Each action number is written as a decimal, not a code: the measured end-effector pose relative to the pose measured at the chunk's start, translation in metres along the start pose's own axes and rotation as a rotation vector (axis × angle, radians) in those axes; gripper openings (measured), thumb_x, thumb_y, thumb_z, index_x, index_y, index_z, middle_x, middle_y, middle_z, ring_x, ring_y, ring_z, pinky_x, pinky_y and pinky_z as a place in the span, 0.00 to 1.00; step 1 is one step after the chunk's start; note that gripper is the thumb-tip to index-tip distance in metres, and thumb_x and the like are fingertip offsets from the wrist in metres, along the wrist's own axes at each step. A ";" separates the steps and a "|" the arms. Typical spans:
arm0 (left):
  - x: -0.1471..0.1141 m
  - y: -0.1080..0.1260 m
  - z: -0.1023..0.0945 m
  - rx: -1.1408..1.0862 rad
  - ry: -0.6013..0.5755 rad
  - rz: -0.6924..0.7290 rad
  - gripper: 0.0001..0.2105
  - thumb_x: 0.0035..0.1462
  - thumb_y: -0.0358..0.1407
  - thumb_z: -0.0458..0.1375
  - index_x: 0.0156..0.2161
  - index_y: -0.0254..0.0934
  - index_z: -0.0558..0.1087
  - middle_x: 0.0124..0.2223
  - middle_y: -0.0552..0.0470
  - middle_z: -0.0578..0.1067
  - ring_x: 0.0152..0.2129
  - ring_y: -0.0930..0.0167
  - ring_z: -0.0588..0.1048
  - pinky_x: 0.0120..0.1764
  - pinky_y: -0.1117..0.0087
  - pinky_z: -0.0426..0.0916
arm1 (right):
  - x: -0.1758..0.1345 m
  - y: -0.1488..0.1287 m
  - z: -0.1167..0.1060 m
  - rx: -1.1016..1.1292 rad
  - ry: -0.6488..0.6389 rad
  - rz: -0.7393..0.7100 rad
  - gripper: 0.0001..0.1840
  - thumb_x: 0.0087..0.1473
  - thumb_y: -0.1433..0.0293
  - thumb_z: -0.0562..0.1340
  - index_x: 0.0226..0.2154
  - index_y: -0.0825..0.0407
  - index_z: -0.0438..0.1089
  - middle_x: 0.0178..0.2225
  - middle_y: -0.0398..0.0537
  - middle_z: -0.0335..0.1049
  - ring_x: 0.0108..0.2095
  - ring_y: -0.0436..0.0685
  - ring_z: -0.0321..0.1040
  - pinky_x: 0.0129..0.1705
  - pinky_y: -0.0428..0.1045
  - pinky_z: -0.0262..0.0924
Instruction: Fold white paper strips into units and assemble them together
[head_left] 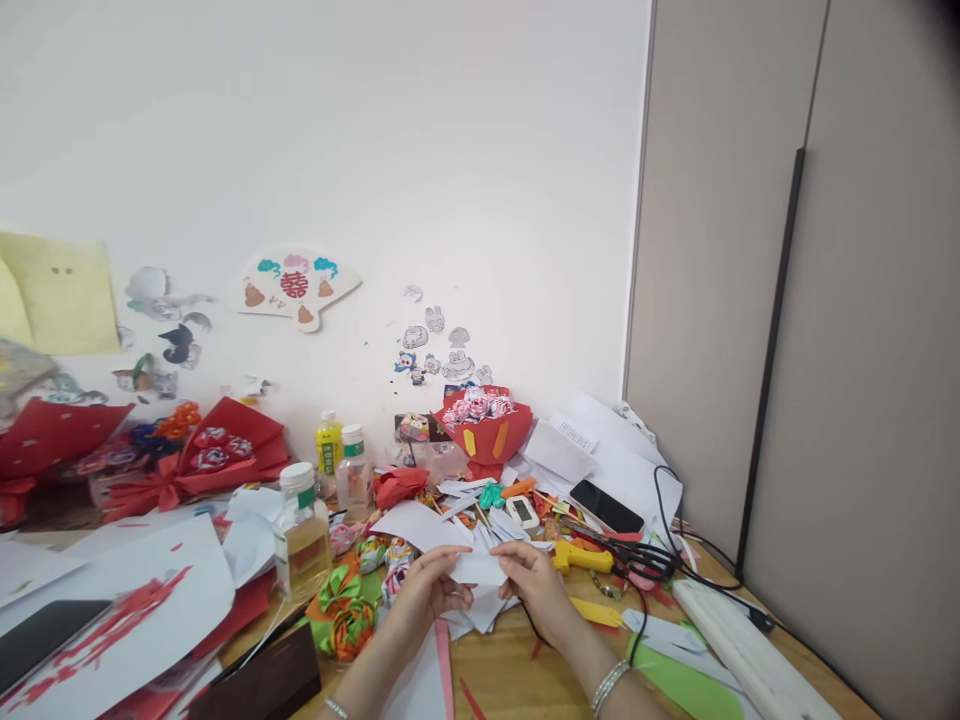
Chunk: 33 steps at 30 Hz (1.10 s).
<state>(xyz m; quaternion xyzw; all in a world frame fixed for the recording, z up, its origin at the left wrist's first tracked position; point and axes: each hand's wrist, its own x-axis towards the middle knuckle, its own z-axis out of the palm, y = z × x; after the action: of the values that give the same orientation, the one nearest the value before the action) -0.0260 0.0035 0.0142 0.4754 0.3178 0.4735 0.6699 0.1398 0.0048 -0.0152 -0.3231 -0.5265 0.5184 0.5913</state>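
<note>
Between my two hands, above the middle of the table, is a small folded piece of white paper (480,571). My left hand (431,590) pinches its left end between thumb and fingers. At the right end, my right hand (534,588) grips it the same way. Loose white paper pieces (480,608) lie under and behind the hands. Left of my left hand sit orange and green paper flowers (349,605). A yellow glue gun (583,557) rests just beyond my right hand.
A bottle of yellowish liquid (303,535) stands at left, with a brown box (259,680) nearer me. A red paper bouquet (484,435) stands at the back. To the right are a phone (606,506), tangled black cables (645,560) and a long white bar (750,650).
</note>
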 end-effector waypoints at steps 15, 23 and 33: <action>0.005 -0.008 -0.001 0.296 0.006 0.015 0.17 0.37 0.44 0.61 0.31 0.34 0.66 0.22 0.56 0.72 0.16 0.73 0.72 0.24 0.73 0.67 | -0.002 0.001 -0.004 -0.334 -0.089 -0.049 0.20 0.47 0.54 0.54 0.28 0.55 0.69 0.21 0.43 0.63 0.18 0.48 0.58 0.18 0.43 0.55; 0.009 -0.014 -0.004 0.337 -0.012 0.045 0.17 0.39 0.46 0.59 0.27 0.34 0.64 0.20 0.55 0.72 0.16 0.74 0.71 0.24 0.73 0.67 | 0.000 0.007 -0.008 -0.469 -0.134 -0.093 0.17 0.49 0.58 0.54 0.25 0.55 0.67 0.20 0.41 0.63 0.19 0.49 0.60 0.21 0.43 0.54; 0.007 -0.011 0.002 0.380 0.002 0.077 0.19 0.37 0.47 0.60 0.31 0.34 0.65 0.20 0.57 0.69 0.18 0.73 0.70 0.25 0.70 0.68 | -0.003 0.002 -0.006 -0.518 -0.128 -0.128 0.16 0.50 0.61 0.53 0.22 0.55 0.66 0.18 0.40 0.60 0.21 0.48 0.57 0.22 0.42 0.50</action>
<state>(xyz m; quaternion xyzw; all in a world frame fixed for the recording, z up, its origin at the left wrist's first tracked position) -0.0184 0.0082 0.0050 0.6045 0.3837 0.4307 0.5494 0.1452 0.0039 -0.0196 -0.3960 -0.6972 0.3473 0.4862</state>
